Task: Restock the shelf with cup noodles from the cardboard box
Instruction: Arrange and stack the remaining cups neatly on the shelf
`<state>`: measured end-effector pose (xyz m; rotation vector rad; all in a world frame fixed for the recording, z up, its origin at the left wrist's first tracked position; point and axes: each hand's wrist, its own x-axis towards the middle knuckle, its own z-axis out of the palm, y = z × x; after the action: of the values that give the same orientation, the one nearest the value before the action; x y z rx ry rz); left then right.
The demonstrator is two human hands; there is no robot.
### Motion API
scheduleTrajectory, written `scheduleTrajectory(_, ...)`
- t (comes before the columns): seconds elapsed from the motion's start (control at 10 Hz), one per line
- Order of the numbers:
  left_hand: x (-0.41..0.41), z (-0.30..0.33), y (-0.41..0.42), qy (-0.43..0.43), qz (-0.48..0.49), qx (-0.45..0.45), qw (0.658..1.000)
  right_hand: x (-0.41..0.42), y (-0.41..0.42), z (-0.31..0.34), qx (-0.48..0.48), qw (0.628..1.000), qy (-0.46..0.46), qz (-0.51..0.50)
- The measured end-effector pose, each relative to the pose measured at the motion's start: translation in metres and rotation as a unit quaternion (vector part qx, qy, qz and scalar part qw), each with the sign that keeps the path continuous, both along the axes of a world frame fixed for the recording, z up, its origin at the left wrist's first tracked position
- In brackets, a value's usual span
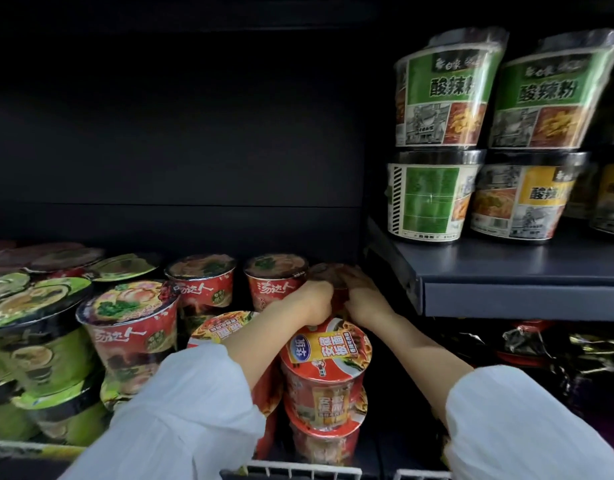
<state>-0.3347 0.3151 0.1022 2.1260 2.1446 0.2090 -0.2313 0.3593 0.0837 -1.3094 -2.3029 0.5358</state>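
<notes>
Both hands, left hand [314, 301] and right hand [362, 296], appear to clamp their fingers around a red cup noodle [333, 277] deep on the dim shelf [506, 275], behind stacked red cups [324, 368].

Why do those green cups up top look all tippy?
The two green-label cups stacked on the right-hand shelf lean to the right on the cups beneath, though the wide lens may exaggerate it. Nothing looks spilled.

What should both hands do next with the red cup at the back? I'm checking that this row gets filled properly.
Probably ease the red cup down into the back-row gap and let go. The left hand and right hand both grip it beside the upright back-row cup, behind the front stack; whether it already stands on the shelf is hidden.
</notes>
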Motion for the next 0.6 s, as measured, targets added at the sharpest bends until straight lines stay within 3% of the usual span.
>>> scheduleTrajectory(0.1,-0.001,-0.004,0.004,0.036,-0.012,0.006,0.999,-0.002,0.008,0.001,-0.034,0.998,0.050,0.008)
scheduleTrajectory(0.3,0.001,-0.002,0.005,0.047,-0.017,0.025,0.998,-0.002,0.026,-0.002,-0.014,0.997,0.030,-0.065)
scheduleTrajectory(0.5,-0.005,-0.006,-0.001,0.066,-0.029,0.044,0.996,0.005,0.002,-0.008,-0.035,0.998,0.043,-0.041)
scheduleTrajectory(0.6,-0.001,0.004,-0.013,0.123,-0.047,0.035,0.991,0.004,0.005,-0.010,-0.026,0.998,0.050,-0.032)
